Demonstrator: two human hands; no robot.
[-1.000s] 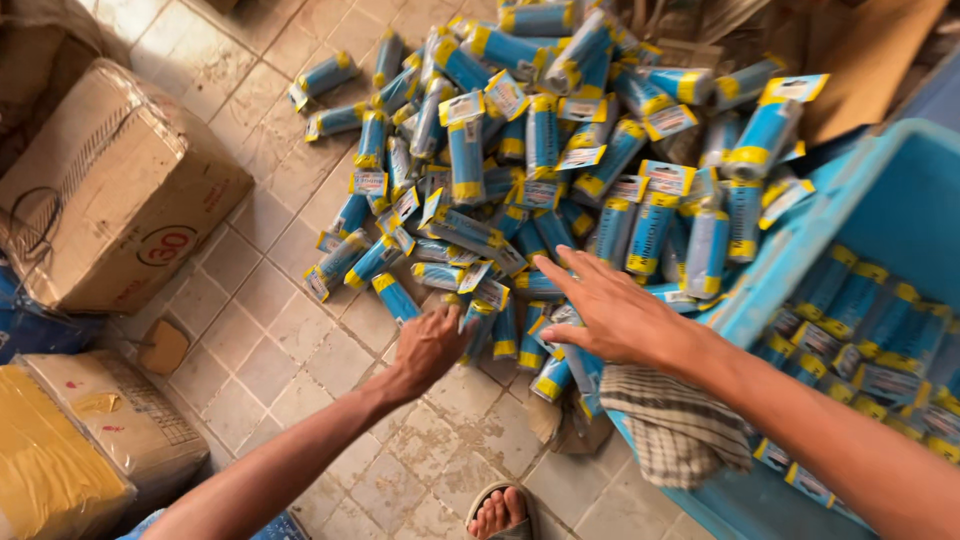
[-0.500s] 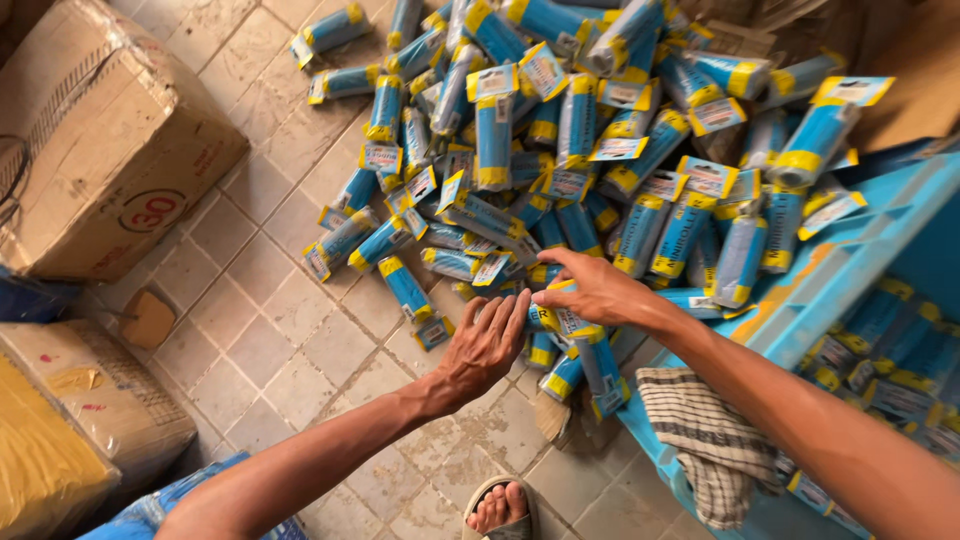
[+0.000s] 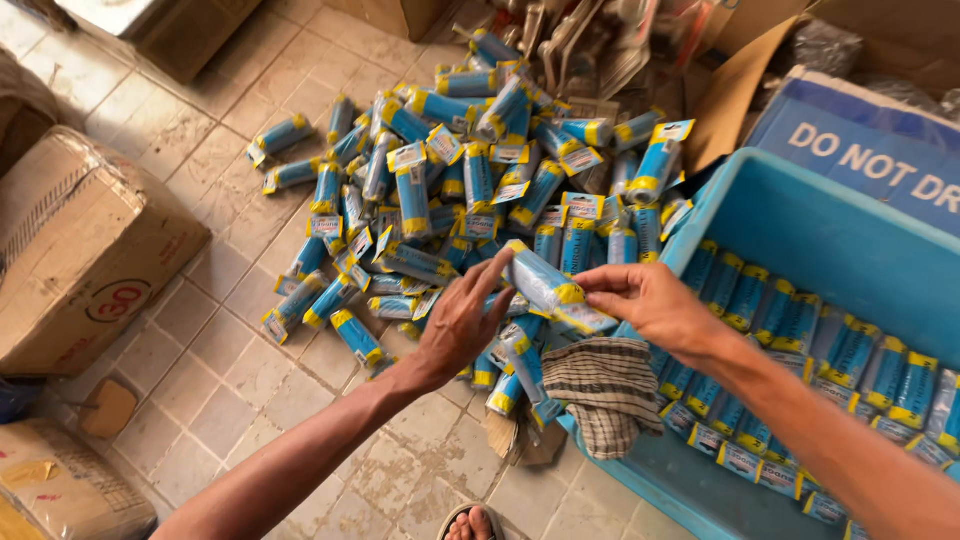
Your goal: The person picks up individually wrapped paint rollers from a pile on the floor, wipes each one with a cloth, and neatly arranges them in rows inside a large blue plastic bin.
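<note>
- Nearest the camera, 1 sandalled foot [image 3: 470, 523] shows at the bottom edge, on the worn tiled floor [image 3: 200, 340].
- Both hands meet above the floor at mid-frame: the left hand [image 3: 462, 325] has its fingers loosely spread along the near end of 1 blue plastic packet with yellow bands [image 3: 548, 287].
- The right hand [image 3: 655, 305] pinches that packet's lower right end between thumb and fingertips.
- The packet's long axis runs upper left to lower right, slung between the 2 hands, touching both.
- Just beneath them a checked cloth [image 3: 605, 390] drapes over the rim of the blue plastic crate [image 3: 800, 215], where matching packets stand in rows.
- Beyond, the loose heap of packets [image 3: 450, 190] sprawls on the floor; a brown cardboard box [image 3: 80, 250] sits well apart, left.
</note>
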